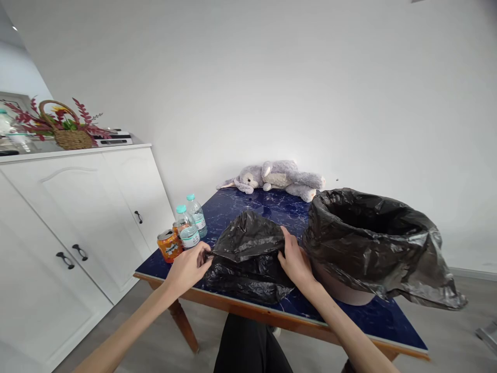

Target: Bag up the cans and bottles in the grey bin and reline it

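A crumpled black plastic bag (248,254) lies on the dark blue marble-patterned table (267,204) near its front edge. My left hand (190,267) pinches the bag's left edge with closed fingers. My right hand (295,261) grips the bag's right side, thumb on top. To the right stands a bin (341,287) lined with another black bag (373,238), its mouth open upward and the liner draping over the rim.
Two small water bottles (192,223) and an orange drink can (169,245) stand at the table's left edge. A grey plush toy (275,178) lies at the far edge by the wall. A white cabinet (77,217) with a flower basket (68,127) stands left.
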Tool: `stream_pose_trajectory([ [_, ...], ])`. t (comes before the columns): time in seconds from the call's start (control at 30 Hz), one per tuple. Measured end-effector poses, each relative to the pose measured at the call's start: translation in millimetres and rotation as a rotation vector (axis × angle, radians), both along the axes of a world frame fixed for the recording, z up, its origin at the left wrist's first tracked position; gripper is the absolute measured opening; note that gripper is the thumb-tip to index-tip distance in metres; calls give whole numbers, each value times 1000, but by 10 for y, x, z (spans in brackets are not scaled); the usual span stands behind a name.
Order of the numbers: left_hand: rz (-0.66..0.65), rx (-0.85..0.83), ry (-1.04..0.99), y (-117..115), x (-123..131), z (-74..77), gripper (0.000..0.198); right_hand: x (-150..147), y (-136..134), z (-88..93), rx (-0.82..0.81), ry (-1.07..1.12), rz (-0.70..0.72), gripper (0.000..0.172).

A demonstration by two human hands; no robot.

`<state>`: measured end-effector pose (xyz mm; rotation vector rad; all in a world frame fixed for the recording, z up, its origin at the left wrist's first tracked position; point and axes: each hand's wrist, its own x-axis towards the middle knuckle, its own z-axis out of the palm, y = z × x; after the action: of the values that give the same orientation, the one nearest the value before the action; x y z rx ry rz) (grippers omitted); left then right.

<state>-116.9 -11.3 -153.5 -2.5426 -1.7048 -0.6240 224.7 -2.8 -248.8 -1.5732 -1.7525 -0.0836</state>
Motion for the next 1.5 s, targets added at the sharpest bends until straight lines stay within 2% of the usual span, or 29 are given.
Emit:
stream_pose_trajectory([
  [0.1, 30, 16, -105, -275, -196, -5, 23, -14, -42, 93, -8, -47, 43, 57],
  [0.17, 54, 20, -168, -479, -337, -87, 26, -40, -167, 172, 18, -69, 101, 50],
  [0.27, 35, -67, -201, -786, -537, -310, 33, -53, -441, 256, 55, -72, 188, 53],
  [0.37, -52, -221, -188, -1045, -694, -530, 42, 8, -689, 254, -5, -80, 282, 57],
  [0.43, -131, -300, -187, -1155, -751, -592, 49, 83, -802, 216, -93, -96, 333, 63],
  [0.5, -233, -299, -245, -1179, -735, -548, 56, 158, -876, 179, -162, -112, 362, 68],
  [0.57, -288, -193, -348, -1085, -613, -401, 46, 210, -926, 170, -190, -124, 378, 69],
  [0.63, -273, -63, -419, -860, -368, -194, 33, 232, -974, 206, -178, -129, 385, 65],
  [0.73, -291, -77, -337, -337, 152, 66, 39, 230, -1083, 336, -77, -119, 375, 63],
  [0.8, -328, -84, -220, 39, 497, 109, 49, 226, -1195, 450, 17, -117, 387, 63],
  [0.83, -370, -98, -148, 204, 643, 79, 55, 226, -1261, 508, 60, -124, 401, 63],
  [0.9, -510, -191, 31, 448, 857, -74, 64, 228, -1399, 616, 116, -159, 440, 60],
  [1.0, -602, -313, 242, 602, 979, -445, 76, 237, -1571, 727, 114, -217, 502, 49],
  [1.07, -555, -311, 289, 645, 969, -692, 78, 242, -1622, 748, 79, -231, 524, 39],
  [1.17, -344, -204, 275, 782, 923, -930, 75, 244, -1573, 706, 57, -248, 493, 29],
  [1.27, -134, -104, 243, 1015, 904, -973, 79, 216, -1439, 632, 58, -288, 390, 27],
  [1.37, -14, -31, 204, 1193, 877, -897, 80, 114, -1358, 605, 46, -290, 292, 26],
  [1.43, -19, -11, 186, 1222, 825, -835, 79, -7, -1369, 610, 45, -245, 292, 29],
  [1.5, -107, -32, 191, 1189, 736, -790, 76, -160, -1409, 596, 36, -199, 334, 35],
])
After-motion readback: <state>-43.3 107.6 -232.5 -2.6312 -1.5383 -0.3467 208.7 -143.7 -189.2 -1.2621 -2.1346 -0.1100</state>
